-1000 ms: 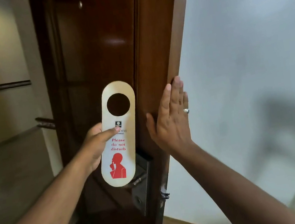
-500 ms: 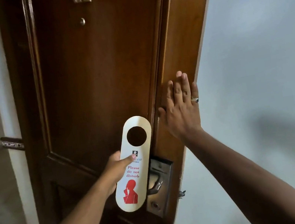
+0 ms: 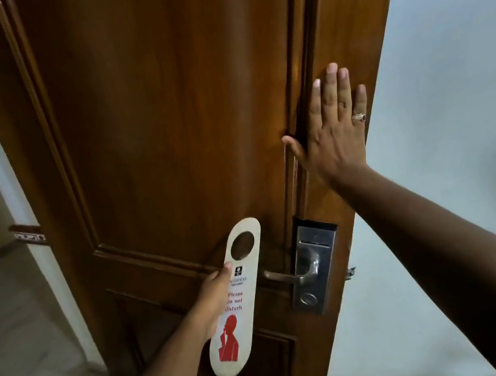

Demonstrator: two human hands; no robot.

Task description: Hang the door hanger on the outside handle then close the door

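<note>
Trouble we foresee: our left hand [image 3: 213, 295] pinches the door hanger [image 3: 235, 298] beside the handle [image 3: 283, 277], its hole could miss the lever, while our right hand [image 3: 333, 127], fingers loosely spread, steadies the door [image 3: 163, 120] edge.

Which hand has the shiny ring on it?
The right hand, pressed flat on the door's edge, wears the ring. The left hand holds the door hanger and shows none.

Door face swung into view, hanger brought low

The door [image 3: 163, 120] now shows its full outer face; the left hand [image 3: 216, 298] has carried the hanger [image 3: 235, 298] down level with the handle [image 3: 283, 277], just right of the grip.
</note>
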